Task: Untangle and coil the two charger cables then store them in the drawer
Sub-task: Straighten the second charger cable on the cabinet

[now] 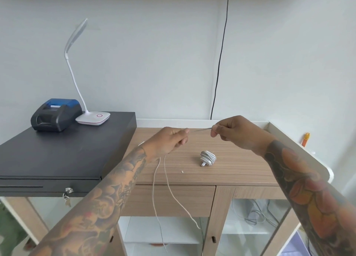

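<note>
A thin white charger cable (pixel 167 180) is stretched taut between my two hands above the wooden counter. My left hand (pixel 169 140) pinches it, and two strands hang down from that hand past the closed drawer (pixel 169 200). My right hand (pixel 234 129) pinches the other end of the short taut stretch. A second white charger (pixel 207 158), its cable wound into a tight bundle around the plug, lies on the wooden counter (pixel 240 165) below and between my hands.
A black cash drawer box (pixel 57 155) stands at the left with a small receipt printer (pixel 55 114) and a white desk lamp (pixel 92 118) on top. A black wire (pixel 219 66) runs down the wall. Glass cabinet doors sit below the counter.
</note>
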